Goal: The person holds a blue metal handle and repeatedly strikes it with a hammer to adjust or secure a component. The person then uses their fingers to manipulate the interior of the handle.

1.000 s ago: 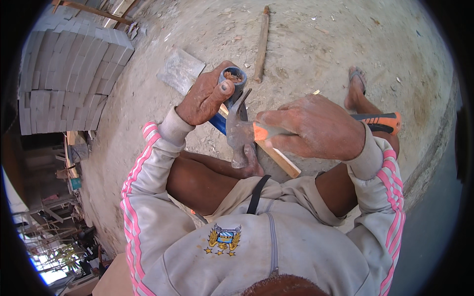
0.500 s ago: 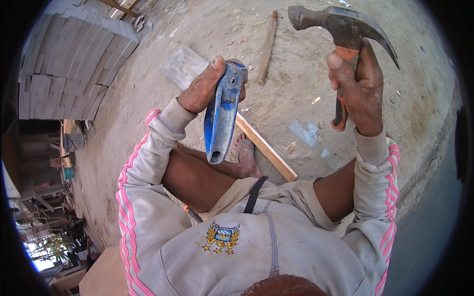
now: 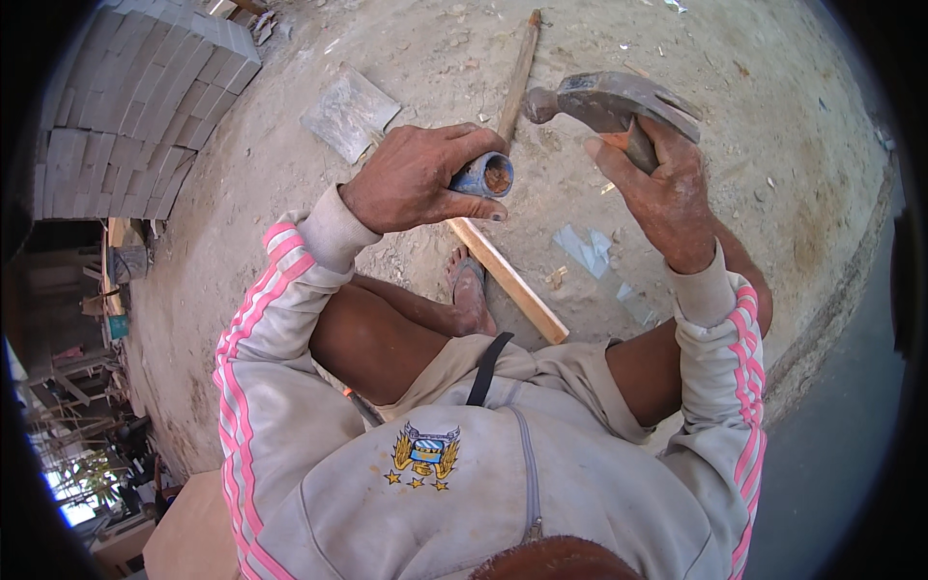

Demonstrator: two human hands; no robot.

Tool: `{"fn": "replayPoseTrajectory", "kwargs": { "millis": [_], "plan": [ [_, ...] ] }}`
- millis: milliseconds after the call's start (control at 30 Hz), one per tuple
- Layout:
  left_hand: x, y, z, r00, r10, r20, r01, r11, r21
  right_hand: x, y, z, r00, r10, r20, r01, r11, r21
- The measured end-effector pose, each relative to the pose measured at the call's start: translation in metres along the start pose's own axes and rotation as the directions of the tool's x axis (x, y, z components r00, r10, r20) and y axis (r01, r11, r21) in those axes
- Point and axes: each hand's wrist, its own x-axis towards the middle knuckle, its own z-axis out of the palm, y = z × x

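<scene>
Closed around a blue piece (image 3: pixel 470 180), the left hand (image 3: pixel 411 179) holds it above the ground, in front of the body; the right hand (image 3: pixel 667 198) is wrapped about a hammer (image 3: pixel 611 100), its head up and apart from the piece; work looks under way rather than finished, since brown matter (image 3: pixel 498 174) sits in the piece's mouth and both hands are occupied; how much is done cannot be told; the round, open end faces right, its blue rim scuffed, the brown filling rough; fingers hide the rest.
</scene>
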Motion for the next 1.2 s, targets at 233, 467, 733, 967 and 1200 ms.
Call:
{"fn": "replayPoseTrajectory", "kwargs": {
  "millis": [233,467,733,967,1200],
  "plan": [
    [0.0,0.001,-0.009,0.982,-0.138,0.129,0.177,0.911,-0.373,0.003,-0.012,0.007,1.0,0.017,0.002,-0.017,0.991,0.13],
    [-0.002,0.005,-0.002,0.98,-0.031,0.196,0.1,0.93,-0.354,0.008,-0.002,0.013,0.999,0.036,-0.017,-0.028,0.943,0.332],
    [-0.003,0.003,0.003,0.994,0.006,0.113,0.022,0.971,-0.239,0.007,-0.02,0.025,0.913,0.327,0.245,-0.408,0.691,0.597],
    [-0.001,0.008,0.002,0.99,-0.07,0.119,0.087,0.986,-0.142,-0.001,-0.027,0.03,0.995,0.029,0.098,-0.051,0.973,0.224],
    [-0.002,0.005,0.008,0.994,-0.076,0.076,0.086,0.987,-0.138,-0.006,-0.037,0.039,0.997,0.007,0.079,-0.029,0.959,0.283]
  ]
}}
